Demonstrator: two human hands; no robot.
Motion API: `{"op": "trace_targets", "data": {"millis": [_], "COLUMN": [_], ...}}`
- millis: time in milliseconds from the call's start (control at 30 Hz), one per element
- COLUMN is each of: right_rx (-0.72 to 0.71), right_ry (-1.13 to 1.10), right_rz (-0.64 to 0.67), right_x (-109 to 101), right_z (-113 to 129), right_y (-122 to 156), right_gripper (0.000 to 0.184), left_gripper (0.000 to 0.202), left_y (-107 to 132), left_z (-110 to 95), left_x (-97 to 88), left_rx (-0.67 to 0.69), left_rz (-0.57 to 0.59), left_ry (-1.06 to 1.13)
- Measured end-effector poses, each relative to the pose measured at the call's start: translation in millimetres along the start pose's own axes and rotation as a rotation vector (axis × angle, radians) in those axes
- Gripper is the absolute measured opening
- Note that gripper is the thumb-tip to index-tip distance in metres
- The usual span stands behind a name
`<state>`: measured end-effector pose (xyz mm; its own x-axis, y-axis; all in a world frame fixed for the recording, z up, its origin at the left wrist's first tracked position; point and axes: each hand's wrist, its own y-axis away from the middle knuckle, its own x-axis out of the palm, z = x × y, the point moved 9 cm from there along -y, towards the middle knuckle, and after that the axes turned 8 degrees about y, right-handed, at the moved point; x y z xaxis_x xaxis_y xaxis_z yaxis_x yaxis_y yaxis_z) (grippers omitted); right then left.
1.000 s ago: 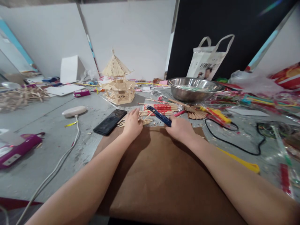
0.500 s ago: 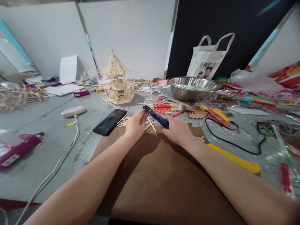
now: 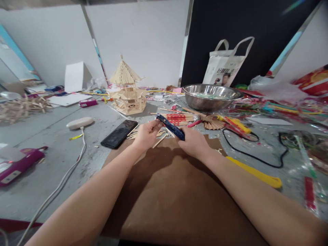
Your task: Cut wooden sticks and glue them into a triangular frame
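Observation:
My right hand (image 3: 192, 140) is closed around the near end of a long, dark blue tool (image 3: 171, 127), whose exact kind I cannot make out. The tool slants up and left toward my left hand (image 3: 147, 135). There the fingers are pinched together beside the tool's far end; what is between them is too small to tell. Below the hands, a loose wooden stick (image 3: 160, 140) lies at the edge of the brown sheet (image 3: 164, 198). More thin sticks (image 3: 132, 134) lie beside my left hand, next to a black phone (image 3: 119, 134).
Behind the hands are red-wrapped sticks (image 3: 176, 119) and a pavilion model made of sticks (image 3: 127, 89). A metal basin (image 3: 212, 99) stands back right. A yellow-handled tool (image 3: 237, 124), a black cord (image 3: 252, 158) and a yellow strip (image 3: 256, 172) lie right; a white cable (image 3: 74, 167) runs left.
Beneath my hands, the loose sticks lie differently, with one now pointing down and left. Both hands stay near the same place on the tool. The whole view has shifted slightly.

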<state>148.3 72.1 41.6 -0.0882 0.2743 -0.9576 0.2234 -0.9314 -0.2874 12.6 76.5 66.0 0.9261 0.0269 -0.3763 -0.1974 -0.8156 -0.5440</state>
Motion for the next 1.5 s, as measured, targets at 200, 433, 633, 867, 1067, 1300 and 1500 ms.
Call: {"op": "trace_targets", "data": {"millis": [200,433,633,867,1067,1300,1500], "right_rx": [-0.057,-0.062,-0.057,-0.033,0.006,0.021,0.037], "right_ry": [-0.050,-0.040,-0.004,0.046,0.075,0.089,0.100], "right_rz": [-0.033,-0.008,0.005,0.020,0.042,0.065,0.086], "right_x": [-3.9,-2.3,-0.5,3.8,7.7,8.6,9.2], "right_z": [2.3,3.1,2.3,0.8,-1.2,-2.1,-3.2], "right_y": [-0.1,-0.2,-0.4,-1.8,-2.3,-3.6,-4.2], "right_gripper": [0.023,0.021,0.020,0.022,0.025,0.026,0.029], "left_gripper": [0.033,0.031,0.027,0.030,0.033,0.035,0.035], "left_y": [-1.0,6.5,11.9,11.6,10.4,10.7,10.2], "left_z": [1.4,22.6,25.2,28.0,32.3,35.1,36.3], "left_x": [4.9,15.0,21.9,21.0,19.4,20.0,19.8], "left_rx": [-0.023,-0.323,-0.454,-0.453,-0.433,-0.424,-0.409], "left_rz": [0.054,0.186,0.237,0.202,0.175,0.171,0.158], "left_ry": [0.206,0.535,0.730,0.699,0.617,0.565,0.520]}}
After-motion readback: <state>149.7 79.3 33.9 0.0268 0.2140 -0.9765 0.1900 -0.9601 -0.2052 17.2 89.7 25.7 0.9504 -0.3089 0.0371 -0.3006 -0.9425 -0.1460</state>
